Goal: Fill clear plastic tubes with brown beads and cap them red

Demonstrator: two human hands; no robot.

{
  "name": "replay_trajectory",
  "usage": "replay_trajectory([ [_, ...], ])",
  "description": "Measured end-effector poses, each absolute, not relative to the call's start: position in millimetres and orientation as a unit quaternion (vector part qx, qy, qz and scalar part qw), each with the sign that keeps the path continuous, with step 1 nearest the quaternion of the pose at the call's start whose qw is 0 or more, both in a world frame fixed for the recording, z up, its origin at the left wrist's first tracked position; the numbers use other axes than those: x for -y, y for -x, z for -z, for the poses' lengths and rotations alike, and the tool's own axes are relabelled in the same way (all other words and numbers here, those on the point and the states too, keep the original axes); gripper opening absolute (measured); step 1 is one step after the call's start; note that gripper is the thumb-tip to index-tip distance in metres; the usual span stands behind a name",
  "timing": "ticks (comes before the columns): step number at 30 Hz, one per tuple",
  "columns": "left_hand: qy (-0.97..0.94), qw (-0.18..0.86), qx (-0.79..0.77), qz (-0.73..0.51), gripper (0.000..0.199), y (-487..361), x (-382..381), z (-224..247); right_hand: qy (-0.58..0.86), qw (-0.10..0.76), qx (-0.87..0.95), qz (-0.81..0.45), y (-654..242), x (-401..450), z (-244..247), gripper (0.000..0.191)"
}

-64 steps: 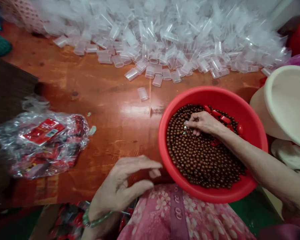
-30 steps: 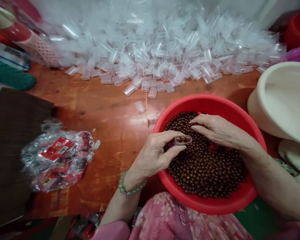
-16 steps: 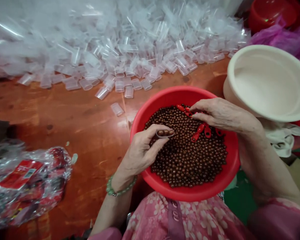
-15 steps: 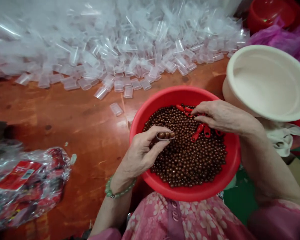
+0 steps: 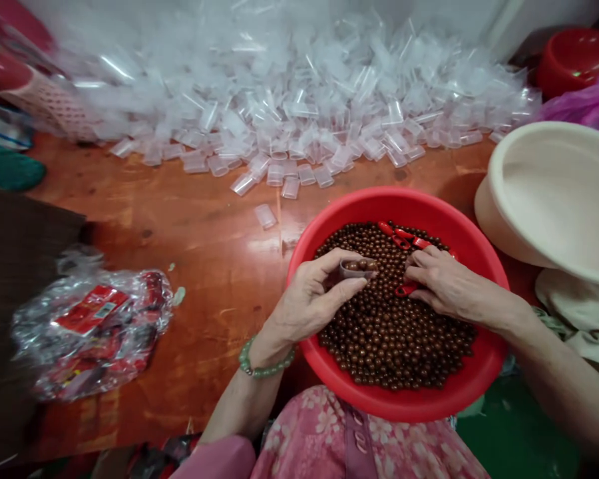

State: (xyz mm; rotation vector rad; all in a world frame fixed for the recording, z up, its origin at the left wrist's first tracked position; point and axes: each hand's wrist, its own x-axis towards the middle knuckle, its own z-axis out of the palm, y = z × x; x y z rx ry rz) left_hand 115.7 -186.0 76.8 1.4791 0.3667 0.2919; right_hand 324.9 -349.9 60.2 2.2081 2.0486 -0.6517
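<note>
A red basin (image 5: 404,406) holds a heap of small brown balls (image 5: 394,346). Over its left side my left hand (image 5: 319,293) pinches a clear plastic sleeve (image 5: 358,266) between thumb and fingers, with a few brown balls showing in its opening. My right hand (image 5: 442,279) is inside the basin at the right, its fingers bent down around a red plastic piece (image 5: 405,290) on the balls. More red pieces (image 5: 399,236) lie on the balls near the back of the basin, just beyond my right fingers.
Many clear sleeves (image 5: 299,126) are piled along the back of the wooden table (image 5: 209,233); one loose sleeve (image 5: 265,216) lies nearer. A cream basin (image 5: 549,199) stands at the right. A clear bag with red packets (image 5: 94,326) lies at the left.
The view has shifted, so the scene sits further right and lower. My right hand has moved down and inward onto the red pieces near the middle. My left hand still holds the sleeve.
</note>
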Motion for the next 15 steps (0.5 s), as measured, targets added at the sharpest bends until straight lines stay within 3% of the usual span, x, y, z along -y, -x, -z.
replay_trajectory([
  [8, -0.582, 0.779, -0.192, -0.133, 0.024, -117, 188, -70, -0.719, -0.186, -0.615, 0.266, -322, 345, -84, 0.019],
  [15, -0.584, 0.766, -0.215, -0.159, 0.021, -120, 187, -70, -0.654, -0.207, -0.690, 0.230, -302, 320, -97, 0.021],
])
